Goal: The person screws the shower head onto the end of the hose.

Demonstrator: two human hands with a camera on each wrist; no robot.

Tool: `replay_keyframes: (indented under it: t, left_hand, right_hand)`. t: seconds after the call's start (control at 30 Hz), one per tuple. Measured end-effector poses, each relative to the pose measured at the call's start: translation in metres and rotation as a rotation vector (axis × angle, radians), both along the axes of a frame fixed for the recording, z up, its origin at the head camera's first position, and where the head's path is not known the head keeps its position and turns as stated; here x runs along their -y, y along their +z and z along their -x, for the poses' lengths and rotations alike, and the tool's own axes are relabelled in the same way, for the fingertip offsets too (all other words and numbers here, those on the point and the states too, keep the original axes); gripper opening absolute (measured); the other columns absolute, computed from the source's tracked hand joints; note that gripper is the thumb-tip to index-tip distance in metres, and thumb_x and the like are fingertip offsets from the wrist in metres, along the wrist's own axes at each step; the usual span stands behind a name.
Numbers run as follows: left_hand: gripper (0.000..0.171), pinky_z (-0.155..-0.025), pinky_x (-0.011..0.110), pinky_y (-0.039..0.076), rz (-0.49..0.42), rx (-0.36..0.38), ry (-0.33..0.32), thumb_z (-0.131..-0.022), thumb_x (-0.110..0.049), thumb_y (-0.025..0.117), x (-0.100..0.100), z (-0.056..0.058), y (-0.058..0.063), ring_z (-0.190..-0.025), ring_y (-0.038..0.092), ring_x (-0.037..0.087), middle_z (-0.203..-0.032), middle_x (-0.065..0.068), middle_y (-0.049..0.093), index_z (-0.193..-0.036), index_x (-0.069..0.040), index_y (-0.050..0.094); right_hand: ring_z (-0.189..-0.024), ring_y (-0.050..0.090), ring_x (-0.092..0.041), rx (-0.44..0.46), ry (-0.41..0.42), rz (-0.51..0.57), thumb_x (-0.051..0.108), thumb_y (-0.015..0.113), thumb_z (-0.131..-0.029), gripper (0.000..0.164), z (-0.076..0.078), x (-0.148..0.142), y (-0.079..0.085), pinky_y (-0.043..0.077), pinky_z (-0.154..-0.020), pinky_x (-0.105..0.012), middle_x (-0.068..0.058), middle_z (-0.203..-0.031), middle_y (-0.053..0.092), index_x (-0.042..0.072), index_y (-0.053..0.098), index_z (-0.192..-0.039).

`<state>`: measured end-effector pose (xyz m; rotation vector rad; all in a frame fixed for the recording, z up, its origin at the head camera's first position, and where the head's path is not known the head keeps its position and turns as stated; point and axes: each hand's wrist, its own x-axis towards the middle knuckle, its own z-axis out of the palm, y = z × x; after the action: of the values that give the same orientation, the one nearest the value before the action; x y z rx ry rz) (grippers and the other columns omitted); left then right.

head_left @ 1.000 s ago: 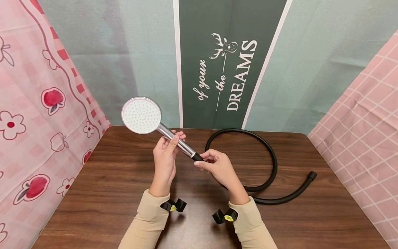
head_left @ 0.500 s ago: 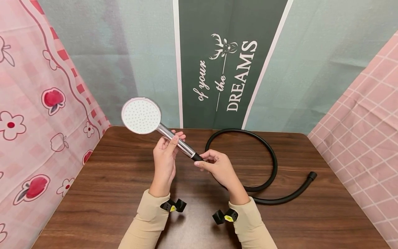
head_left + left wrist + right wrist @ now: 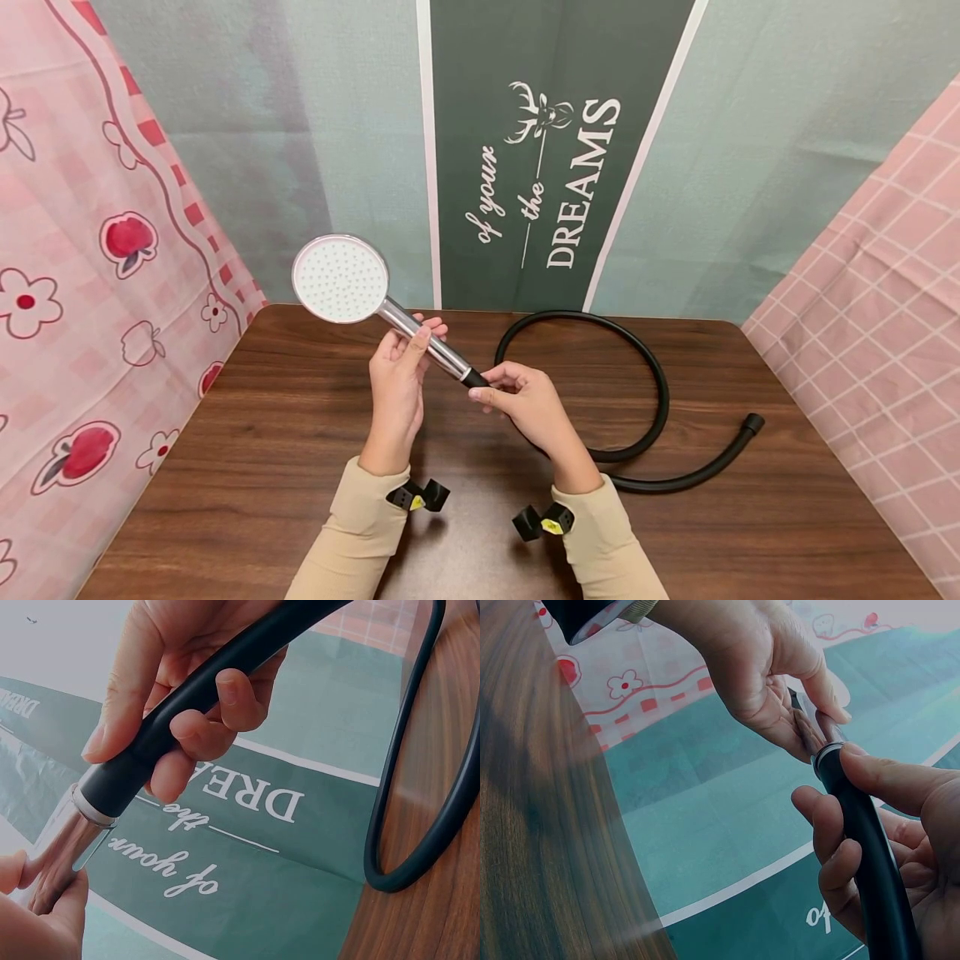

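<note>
A shower head (image 3: 341, 279) with a round white nozzle face and chrome handle is held above the table, tilted with its face up at the left. My left hand (image 3: 397, 383) grips the chrome handle, thumb on top. The black shower hose (image 3: 660, 383) meets the handle's lower end. My right hand (image 3: 525, 404) pinches the hose's black end fitting (image 3: 112, 784), fingers curled round it in the left wrist view. In the right wrist view the fitting sits right against the white ring at the handle's end.
The hose loops over the brown wooden table (image 3: 247, 467), its free end (image 3: 753, 422) lying at the right. A green printed cloth (image 3: 555, 167) hangs behind the table. Pink patterned cloths (image 3: 885, 333) stand on both sides.
</note>
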<state>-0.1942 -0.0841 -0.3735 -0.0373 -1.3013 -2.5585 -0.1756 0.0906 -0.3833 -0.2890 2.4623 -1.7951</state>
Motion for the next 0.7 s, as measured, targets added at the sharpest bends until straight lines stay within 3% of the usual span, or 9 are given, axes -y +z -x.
replay_keyframes:
  t: [0.7]
  left_hand:
    - [0.018,-0.093,0.031,0.059,0.002,0.003,0.000,-0.097,0.000,0.058,0.0000,0.0000,-0.0008,-0.090,0.074,0.012,-0.097,0.004,0.075,-0.115,0.000,0.055]
  right_hand:
    - [-0.066,0.066,-0.013,-0.002,0.010,-0.013,0.021,0.080,-0.084,0.022,-0.0014,-0.0007,0.0017,0.049,-0.053,-0.025,-0.003,-0.076,0.072,0.005,0.073,-0.098]
